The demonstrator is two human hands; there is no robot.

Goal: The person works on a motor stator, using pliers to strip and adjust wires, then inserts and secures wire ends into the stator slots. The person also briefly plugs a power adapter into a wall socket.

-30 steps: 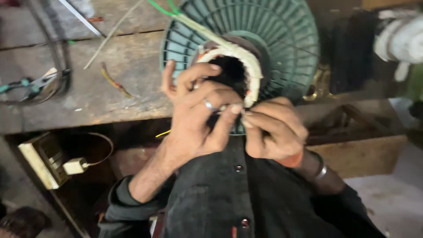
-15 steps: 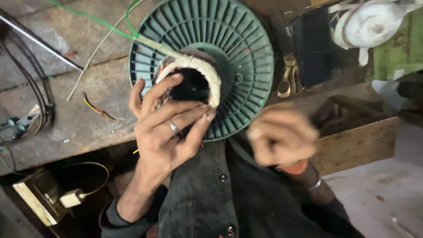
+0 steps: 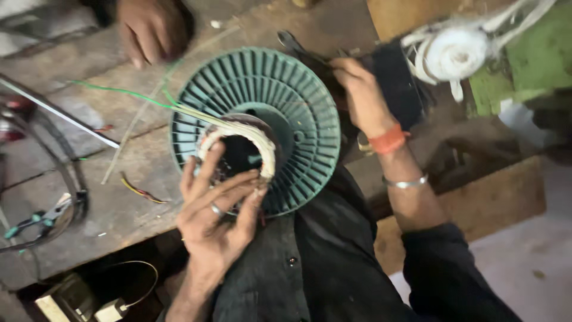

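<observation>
The person's left hand [image 3: 217,217] comes up from below with its fingers spread wide, fingertips pressed against the white-wrapped winding [image 3: 253,140] at the hub of a round green finned motor part [image 3: 298,113]. A ring sits on one finger. The thumb side curls beneath the rim, so the hand steadies the part from the near edge, with the winding just above the fingertips.

The right hand [image 3: 357,92] reaches away past the far side of the green part, wrist bent, an orange band [image 3: 388,140] and a thin metal bangle [image 3: 406,182] on the forearm. Its fingers are folded down onto dark tools beside the disc, where a wrench [image 3: 292,43] lies; whether they grip anything I cannot tell, the blur hides it.

One green wire [image 3: 119,92] and a few pale leads run off from the winding, to the left of the spread fingers. A third hand [image 3: 146,27], someone else's, rests on the wooden bench [image 3: 119,209] at the far edge. A white spool of tape [image 3: 456,53] sits beyond the right hand's fingers. One pale plug box [image 3: 110,310] hangs below the bench.
</observation>
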